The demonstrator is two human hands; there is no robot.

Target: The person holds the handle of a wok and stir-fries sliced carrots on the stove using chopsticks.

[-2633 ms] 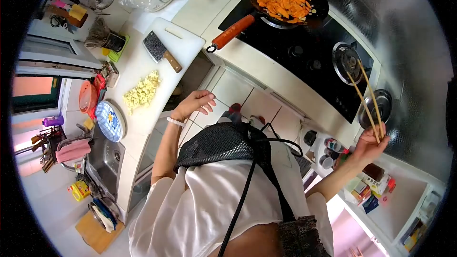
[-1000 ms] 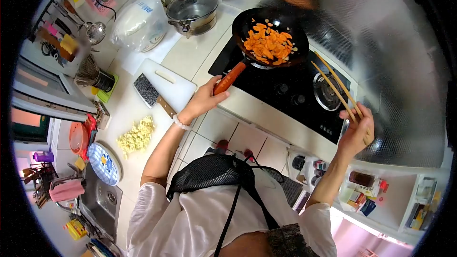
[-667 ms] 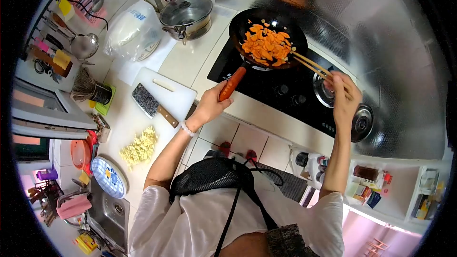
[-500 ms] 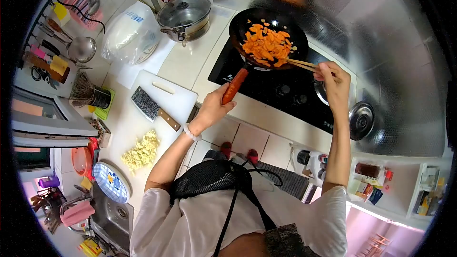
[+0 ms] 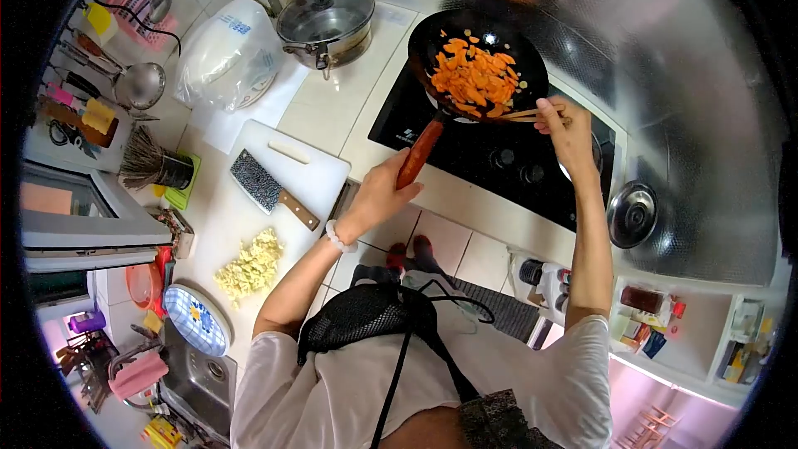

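My left hand (image 5: 381, 194) is wrapped round the reddish-brown wooden handle of a black wok (image 5: 422, 46). Sliced orange carrots (image 5: 474, 75) lie in the wok, with a few small pale slices among them. In my right hand (image 5: 568, 131) is a pair of wooden chopsticks (image 5: 522, 115). Their tips reach the near right edge of the carrots, inside the wok's rim. The wok sits over the far left part of a black glass cooktop (image 5: 490, 162).
Left of the stove are a lidded steel pot (image 5: 326, 25), a white cutting board (image 5: 324, 168) with a cleaver (image 5: 258, 181), and a chopped pale yellow heap (image 5: 251, 264). A pot lid (image 5: 633, 214) leans at the right. A sink (image 5: 195, 378) lies lower left.
My right hand has shifted slightly left and up, bringing the chopsticks nearer the wok. My left hand keeps its hold on the handle. The whole view has moved a little.
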